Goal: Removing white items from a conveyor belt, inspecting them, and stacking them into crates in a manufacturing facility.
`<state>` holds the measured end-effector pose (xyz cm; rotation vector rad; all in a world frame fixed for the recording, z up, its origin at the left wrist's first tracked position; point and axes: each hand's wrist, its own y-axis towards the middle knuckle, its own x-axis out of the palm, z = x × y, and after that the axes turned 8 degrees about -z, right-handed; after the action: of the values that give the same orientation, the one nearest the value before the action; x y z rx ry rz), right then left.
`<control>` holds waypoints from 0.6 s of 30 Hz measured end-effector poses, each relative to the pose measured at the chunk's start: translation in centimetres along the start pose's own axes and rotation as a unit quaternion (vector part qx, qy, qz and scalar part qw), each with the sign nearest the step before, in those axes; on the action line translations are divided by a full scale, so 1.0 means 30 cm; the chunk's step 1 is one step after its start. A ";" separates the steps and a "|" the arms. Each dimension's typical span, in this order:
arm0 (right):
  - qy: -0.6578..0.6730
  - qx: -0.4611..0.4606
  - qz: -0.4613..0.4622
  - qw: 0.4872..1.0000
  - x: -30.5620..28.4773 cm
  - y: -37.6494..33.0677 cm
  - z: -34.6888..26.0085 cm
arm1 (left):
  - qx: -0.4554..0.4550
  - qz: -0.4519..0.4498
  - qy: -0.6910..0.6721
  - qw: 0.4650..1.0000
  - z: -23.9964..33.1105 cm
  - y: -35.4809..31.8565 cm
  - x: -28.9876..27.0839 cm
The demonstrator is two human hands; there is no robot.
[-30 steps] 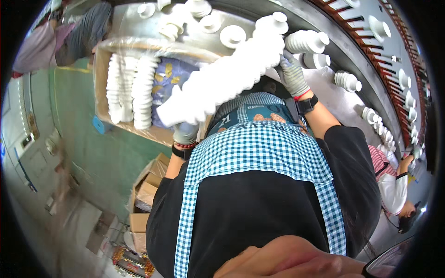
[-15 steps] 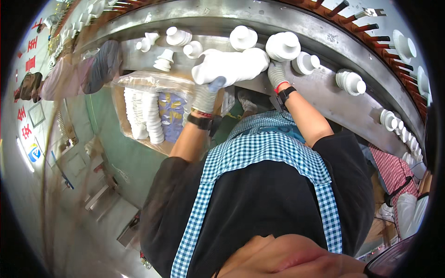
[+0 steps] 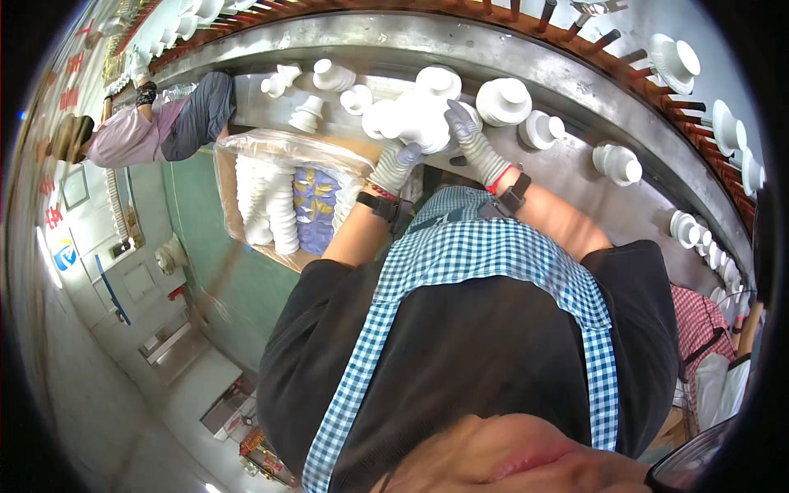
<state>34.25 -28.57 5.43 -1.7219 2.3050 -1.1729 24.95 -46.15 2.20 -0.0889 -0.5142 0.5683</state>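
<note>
White, flared, cup-like pieces nested into a stack (image 3: 421,123) are between my two gloved hands at the near edge of the metal bench. My left hand (image 3: 397,167) grips the stack's lower left side, thumb up. Along its right side my right hand (image 3: 477,141) presses with long, nearly straight fingers. Close behind stands another white stack (image 3: 438,82), partly overlapped by the one I hold. To the right are a wide stack (image 3: 504,102) and a smaller one (image 3: 542,130). Left of my hands lie a short stack (image 3: 333,76) and a single piece (image 3: 356,99).
An open carton (image 3: 300,146) lined with clear plastic stands below left, holding rows of white pieces and blue-purple packing. Brown pegs (image 3: 606,39) line the rail beyond the bench (image 3: 567,168). One person (image 3: 136,135) works at far left; a red-checked garment (image 3: 699,320) shows at right.
The stack has turned from lying sideways to pointing more toward me. My right hand has moved left onto it, and my left hand has shifted slightly right and down. The view has shifted a little.
</note>
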 end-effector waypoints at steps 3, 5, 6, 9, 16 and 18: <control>0.050 -0.035 -0.025 0.998 0.034 -0.034 -0.069 | -0.048 0.045 0.091 0.994 0.055 0.027 0.029; 0.027 -0.102 -0.060 0.993 0.039 -0.002 -0.066 | 0.005 0.022 0.057 0.998 0.081 0.010 0.048; -0.003 -0.170 -0.100 0.980 0.044 -0.001 -0.080 | 0.064 0.004 0.021 0.998 0.100 0.009 0.065; 0.013 -0.164 -0.137 0.977 0.090 -0.051 -0.216 | 0.073 0.001 0.306 0.949 0.260 0.037 0.052; 0.044 -0.139 -0.188 0.971 0.209 0.287 -0.270 | 0.011 -0.068 0.059 0.996 0.409 0.214 -0.265; 0.161 -0.045 -0.216 0.962 0.231 0.387 -0.243 | -0.020 -0.033 0.074 0.997 0.364 0.258 -0.371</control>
<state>18.96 -29.23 6.65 -2.3075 2.2374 -1.5405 7.80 -46.21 5.09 -0.1500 -0.3821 0.4838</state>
